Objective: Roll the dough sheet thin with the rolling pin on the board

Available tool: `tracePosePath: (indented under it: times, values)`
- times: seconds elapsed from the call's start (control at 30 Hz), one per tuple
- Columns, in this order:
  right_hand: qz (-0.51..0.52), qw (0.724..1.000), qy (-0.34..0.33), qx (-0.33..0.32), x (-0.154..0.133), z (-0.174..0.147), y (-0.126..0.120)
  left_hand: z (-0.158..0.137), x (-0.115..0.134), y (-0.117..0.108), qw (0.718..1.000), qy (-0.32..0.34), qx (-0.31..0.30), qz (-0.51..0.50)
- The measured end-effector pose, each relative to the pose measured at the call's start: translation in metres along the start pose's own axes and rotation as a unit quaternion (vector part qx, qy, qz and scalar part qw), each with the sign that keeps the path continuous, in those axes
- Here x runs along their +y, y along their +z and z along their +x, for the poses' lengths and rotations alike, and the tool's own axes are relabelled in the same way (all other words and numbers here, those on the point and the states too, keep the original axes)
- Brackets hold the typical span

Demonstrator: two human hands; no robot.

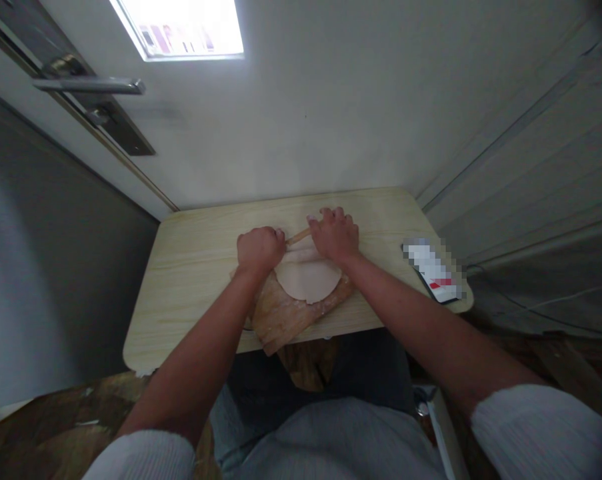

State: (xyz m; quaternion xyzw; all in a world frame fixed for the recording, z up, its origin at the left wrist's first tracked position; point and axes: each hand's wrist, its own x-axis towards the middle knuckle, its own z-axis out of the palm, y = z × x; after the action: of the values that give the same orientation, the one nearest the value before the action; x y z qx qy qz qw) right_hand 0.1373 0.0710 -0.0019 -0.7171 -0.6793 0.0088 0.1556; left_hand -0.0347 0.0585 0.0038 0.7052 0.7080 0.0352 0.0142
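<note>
nearest is the grey top (331, 440) the person wears, below the near edge of the worktop (191, 267). on that worktop a wooden board (285, 323) lies askew, one corner pointing toward the person and seeming to reach just past the near edge. on the board rests a pale dough sheet (308, 281), its rounded, slightly ragged near edge facing the person, between the two forearms; its far part shows a crosswise ridge and is partly hidden by the hands. well to the right, near the worktop's right edge, lies a phone (425, 263), partly blurred out. beyond the middle of the sheet, a thin wooden rod (299, 237) spans the gap between the hands, its long axis running left to right with the right end slanting farther away. the left hand (261, 250) is curled into a fist around its left end and sits a little nearer; the right hand (335, 237) lies over the right end, fingers loosely bent, and i cannot tell how firmly it grips. so most of the visible sheet lies on the near side of rod and hands. farthest stands a pale door (301, 147), its metal handle (88, 85) at far left beside a bright window (191, 27).
</note>
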Motion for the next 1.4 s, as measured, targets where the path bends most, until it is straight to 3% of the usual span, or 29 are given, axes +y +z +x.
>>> tracePosePath:
  times: [0.57,0.93,1.4]
  values:
    - [0.026,0.999,0.016,-0.018,0.002,0.028,0.008,0.018,0.002,-0.001,1.000,-0.012,0.011,0.007]
    - [0.057,0.998,0.007,0.003,0.002,0.036,0.011,0.024,0.003,-0.003,1.000,-0.021,0.011,0.014]
    - [0.032,0.999,0.003,-0.020,0.003,0.022,0.008,0.010,0.003,-0.004,1.000,-0.012,-0.009,-0.010]
